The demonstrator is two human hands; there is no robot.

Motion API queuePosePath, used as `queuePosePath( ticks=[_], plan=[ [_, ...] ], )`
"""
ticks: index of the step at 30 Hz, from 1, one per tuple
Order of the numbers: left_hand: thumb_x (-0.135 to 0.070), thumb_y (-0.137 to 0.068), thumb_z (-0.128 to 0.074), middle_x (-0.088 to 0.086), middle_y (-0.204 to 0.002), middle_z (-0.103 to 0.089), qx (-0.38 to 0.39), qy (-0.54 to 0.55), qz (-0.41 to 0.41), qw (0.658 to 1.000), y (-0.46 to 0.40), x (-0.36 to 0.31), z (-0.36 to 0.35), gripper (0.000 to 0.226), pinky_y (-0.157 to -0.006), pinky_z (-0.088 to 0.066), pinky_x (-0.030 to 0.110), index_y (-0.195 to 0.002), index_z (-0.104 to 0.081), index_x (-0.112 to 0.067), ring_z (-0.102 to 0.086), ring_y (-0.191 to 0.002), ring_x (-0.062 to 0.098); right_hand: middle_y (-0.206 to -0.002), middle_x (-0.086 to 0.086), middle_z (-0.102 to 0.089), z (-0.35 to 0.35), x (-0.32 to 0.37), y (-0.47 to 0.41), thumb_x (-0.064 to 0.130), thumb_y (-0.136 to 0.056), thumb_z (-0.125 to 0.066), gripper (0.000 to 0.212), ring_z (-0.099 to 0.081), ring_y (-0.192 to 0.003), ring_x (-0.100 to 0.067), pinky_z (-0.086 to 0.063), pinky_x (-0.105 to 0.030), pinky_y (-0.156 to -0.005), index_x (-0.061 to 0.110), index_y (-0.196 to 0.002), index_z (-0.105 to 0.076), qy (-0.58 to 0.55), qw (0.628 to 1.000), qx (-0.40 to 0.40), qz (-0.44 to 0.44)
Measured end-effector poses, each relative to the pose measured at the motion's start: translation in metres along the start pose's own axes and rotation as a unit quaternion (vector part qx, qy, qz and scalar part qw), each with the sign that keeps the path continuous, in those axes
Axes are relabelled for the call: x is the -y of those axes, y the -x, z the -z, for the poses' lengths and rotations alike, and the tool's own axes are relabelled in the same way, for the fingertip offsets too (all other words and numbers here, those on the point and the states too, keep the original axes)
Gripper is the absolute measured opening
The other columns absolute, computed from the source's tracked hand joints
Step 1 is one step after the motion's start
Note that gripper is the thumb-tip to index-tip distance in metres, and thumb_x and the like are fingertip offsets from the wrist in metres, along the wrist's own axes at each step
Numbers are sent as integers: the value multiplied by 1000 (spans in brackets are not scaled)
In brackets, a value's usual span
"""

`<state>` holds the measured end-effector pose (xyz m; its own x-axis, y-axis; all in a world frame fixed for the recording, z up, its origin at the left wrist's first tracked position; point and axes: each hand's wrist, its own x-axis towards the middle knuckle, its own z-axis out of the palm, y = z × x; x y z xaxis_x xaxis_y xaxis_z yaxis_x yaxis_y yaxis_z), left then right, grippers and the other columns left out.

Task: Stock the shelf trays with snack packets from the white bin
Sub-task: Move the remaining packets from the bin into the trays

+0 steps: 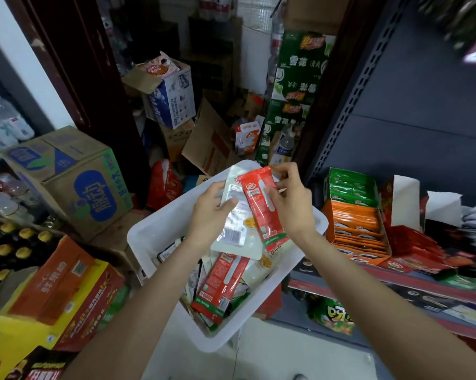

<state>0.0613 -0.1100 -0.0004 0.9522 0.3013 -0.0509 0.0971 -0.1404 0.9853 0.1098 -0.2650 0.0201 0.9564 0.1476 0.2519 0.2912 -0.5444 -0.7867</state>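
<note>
The white bin [160, 237] sits low in the middle with more packets inside. Above it, the left hand [212, 212] holds a silver packet [237, 229]. The right hand [291, 198] pinches a red packet [261, 204]. Keep them apart and flat. The shelf trays [355, 215] wait at three o'clock.

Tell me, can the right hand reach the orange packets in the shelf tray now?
Probably yes. The orange packets lie exposed just beside the right hand, with nothing between, but its fingers hold a red packet.
</note>
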Motion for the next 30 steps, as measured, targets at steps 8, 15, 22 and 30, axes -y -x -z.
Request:
queuePosePath(
  ticks=[8, 15, 22, 30],
  plan=[
    [-12, -95, -54, -3, -97, -71, 57, 45, -37, 997, 6, -37, -58, 21, -87, -55, 37, -108, -65, -24, -68, -92, 12, -97, 5, -67, 23, -3, -2, 36, -97, -47, 29, -61, -90, -11, -44, -22, -78, 17, -109, -65, -73, 994, 64, -53],
    [-10, -99, -44, -12, -132, -50, 147, -84, -120, 978, 7, -46, -95, 36, -104, -37, 19, -132, -55, -21, -43, -123, -1, -103, -19, -67, 71, -21, -20, 17, -97, -49, 26, -65, -96, -31, -52, -43, -90, -4, -105, -63, -340, 917, 73, -193],
    [-18, -83, -71, 6, -116, -65, 74, -41, -21, 996, -15, -62, -118, 33, -86, -53, 30, -113, -60, -10, -63, -100, 16, -112, -14, -69, 124, -40, -19, 13, -95, -51, 23, -68, -100, -27, -57, -39, -82, 4, -113, -62, -462, 852, 104, -221],
    [-16, -84, -70, 3, -103, -69, 6, -56, -38, 998, -17, -78, -144, 13, -74, -54, 27, -90, -58, -15, -65, -89, 15, -104, -8, -71, 172, -72, -19, 13, -91, -58, 23, -68, -94, -24, -54, -36, -74, 7, -113, -62, -409, 882, 31, -233]
  ],
)
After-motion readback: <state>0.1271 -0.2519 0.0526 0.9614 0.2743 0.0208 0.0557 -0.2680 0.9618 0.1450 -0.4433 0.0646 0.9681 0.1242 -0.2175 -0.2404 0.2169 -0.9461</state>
